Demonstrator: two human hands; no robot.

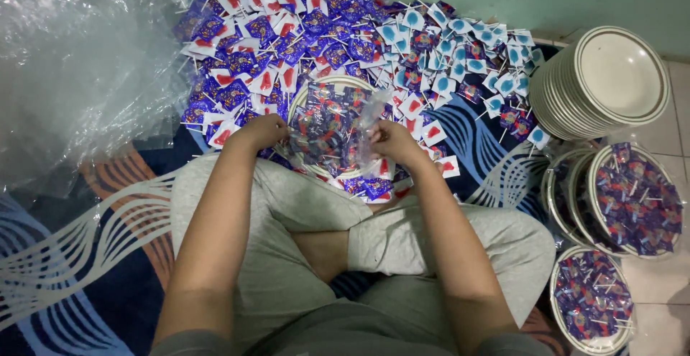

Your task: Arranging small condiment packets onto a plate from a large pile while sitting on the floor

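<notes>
**Hands at a filled plate of wrapped lollipops**

A person sat cross-legged on a patterned rug point(86, 212), seen from above. The left hand point(262, 132) rested curled at the left edge of a plate point(302, 101) heaped with lollipops point(327, 137) in blue-purple wrappers; whether its fingers pinched anything could not be told. The right hand point(392, 142) sat at the plate's right edge, fingers closed on a strip of clear film point(372, 115) that rose toward the far side. The plate lay just beyond the knees, at the near edge of a loose pile point(345, 40) of wrapped lollipops spread across the rug: red-marked ones to the left and near, light-blue ones to the far right. A sheet of clear plastic point(79, 61) was bunched at the far left. At the right, a stack of empty plates point(611, 83) stood far, and filled plates point(632, 198) lay nearer, on the floor tiles.
</notes>
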